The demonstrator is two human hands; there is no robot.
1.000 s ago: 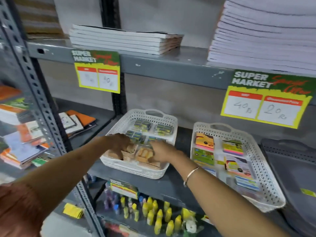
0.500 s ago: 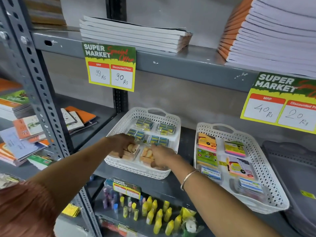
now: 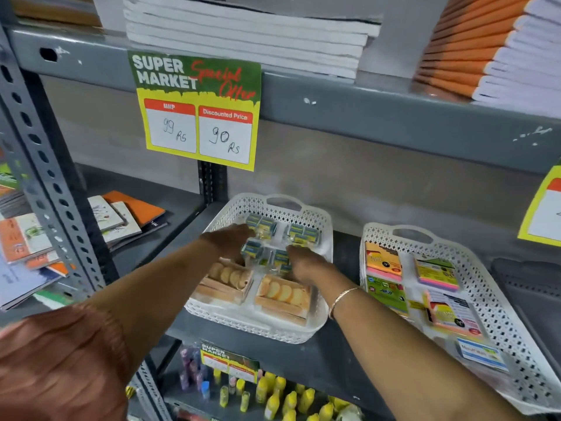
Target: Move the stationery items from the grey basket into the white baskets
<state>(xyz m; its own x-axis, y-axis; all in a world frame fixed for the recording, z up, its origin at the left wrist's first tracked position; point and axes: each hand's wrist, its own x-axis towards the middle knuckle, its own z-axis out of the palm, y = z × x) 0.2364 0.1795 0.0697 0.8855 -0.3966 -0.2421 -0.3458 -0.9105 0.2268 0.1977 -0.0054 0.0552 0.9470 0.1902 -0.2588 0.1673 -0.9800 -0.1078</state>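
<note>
Both my hands reach into the left white basket on the middle shelf. My left hand curls its fingers around a small blue-and-yellow pack, which sits tilted. My right hand rests its fingertips against another blue-and-yellow pack; its grip is hidden. More such packs lie at the basket's back. Two clear packs of tan pieces fill its front. The right white basket holds sticky-note pads. The grey basket shows at the far right edge.
A price sign hangs from the upper shelf edge, under stacked notebooks. A slotted steel upright stands at left with notebooks behind it. Yellow bottles fill the shelf below.
Both hands moved from the tan packs at the basket's front back to the blue-and-yellow packs in the middle. The camera moved closer and turned left.
</note>
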